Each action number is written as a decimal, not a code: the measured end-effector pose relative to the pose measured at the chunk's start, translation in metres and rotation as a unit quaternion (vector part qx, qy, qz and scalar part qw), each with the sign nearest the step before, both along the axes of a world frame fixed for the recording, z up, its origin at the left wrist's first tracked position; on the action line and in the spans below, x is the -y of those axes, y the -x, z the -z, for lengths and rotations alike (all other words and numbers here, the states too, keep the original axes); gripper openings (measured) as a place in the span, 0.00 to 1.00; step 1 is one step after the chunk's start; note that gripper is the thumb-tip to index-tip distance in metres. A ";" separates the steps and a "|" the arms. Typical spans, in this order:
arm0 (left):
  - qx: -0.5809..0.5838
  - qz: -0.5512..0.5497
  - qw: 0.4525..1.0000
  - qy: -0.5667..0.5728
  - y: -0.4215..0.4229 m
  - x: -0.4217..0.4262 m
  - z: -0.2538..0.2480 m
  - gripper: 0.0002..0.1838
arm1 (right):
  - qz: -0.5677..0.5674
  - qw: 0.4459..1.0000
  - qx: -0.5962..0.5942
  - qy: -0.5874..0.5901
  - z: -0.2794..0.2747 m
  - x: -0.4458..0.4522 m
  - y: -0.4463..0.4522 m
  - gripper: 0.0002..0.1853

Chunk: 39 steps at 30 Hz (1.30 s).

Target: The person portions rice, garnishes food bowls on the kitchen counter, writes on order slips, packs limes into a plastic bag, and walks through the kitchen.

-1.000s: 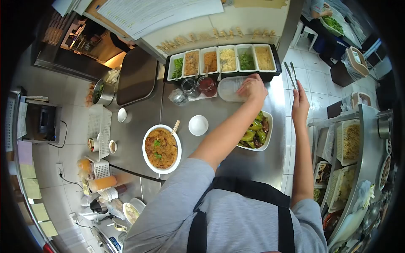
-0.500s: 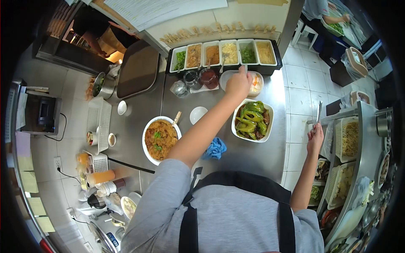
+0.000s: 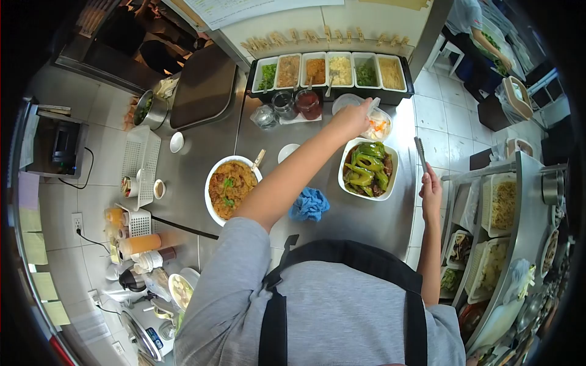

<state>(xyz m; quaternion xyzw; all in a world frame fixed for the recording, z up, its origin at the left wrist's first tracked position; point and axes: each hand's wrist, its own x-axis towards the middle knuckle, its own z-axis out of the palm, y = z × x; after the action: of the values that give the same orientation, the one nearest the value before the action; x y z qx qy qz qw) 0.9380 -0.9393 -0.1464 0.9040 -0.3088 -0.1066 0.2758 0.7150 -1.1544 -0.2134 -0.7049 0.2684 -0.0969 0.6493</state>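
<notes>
My left hand (image 3: 353, 121) reaches over the counter, its fingers closed round something pale and narrow, too small to make out. Just beyond its fingers is an uncovered clear container (image 3: 378, 127) of white and orange food. A clear lid (image 3: 347, 101) lies to the left of that container, partly behind the hand. Off the counter's right edge, my right hand (image 3: 431, 189) is closed on metal tongs (image 3: 420, 154), held upright. Between the hands stands a square white bowl (image 3: 368, 169) of green peppers and dark pieces.
A rack of six topping tubs (image 3: 329, 97) stands along the back, with jars (image 3: 308, 105) before it. On the counter are a bowl of orange-brown food (image 3: 232, 189), a small white bowl (image 3: 288, 151) and a blue cloth (image 3: 310, 204). Shelves (image 3: 517, 183) stand at right.
The lid has come off the clear container, showing its food. My left hand has moved off the lid to the container's near side. The tongs went outward to the right, then partly back.
</notes>
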 end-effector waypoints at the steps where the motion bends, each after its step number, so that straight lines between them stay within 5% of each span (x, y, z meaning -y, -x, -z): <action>1: -0.003 0.015 1.000 0.001 -0.002 0.000 0.000 0.30 | -0.010 1.000 -0.016 0.019 -0.001 -0.004 0.002 0.22; 12: 0.062 0.146 0.986 -0.046 0.009 0.003 -0.009 0.25 | 0.045 0.988 0.036 -0.140 0.013 -0.039 0.047 0.24; 20: 0.223 0.217 0.945 -0.098 -0.027 0.004 -0.013 0.20 | 0.067 0.993 0.046 -0.087 -0.010 -0.030 0.054 0.22; 23: 0.239 0.217 0.944 -0.073 -0.043 0.002 -0.012 0.17 | 0.002 0.999 0.007 0.052 -0.036 -0.035 0.041 0.21; 27: 0.255 0.220 0.936 -0.106 -0.057 0.002 -0.010 0.14 | -0.101 0.924 0.092 0.358 -0.055 -0.055 -0.005 0.18; 39: 0.334 0.176 0.913 -0.154 -0.077 -0.008 0.006 0.08 | -0.182 0.844 0.005 0.505 -0.119 -0.148 -0.074 0.14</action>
<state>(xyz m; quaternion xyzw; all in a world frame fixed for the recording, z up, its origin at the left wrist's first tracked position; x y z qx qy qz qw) 1.0153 -0.9317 -0.1523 0.8492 -0.5167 0.1085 -0.0094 0.7887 -1.0064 -0.0945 -0.9710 0.0457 -0.1023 0.2110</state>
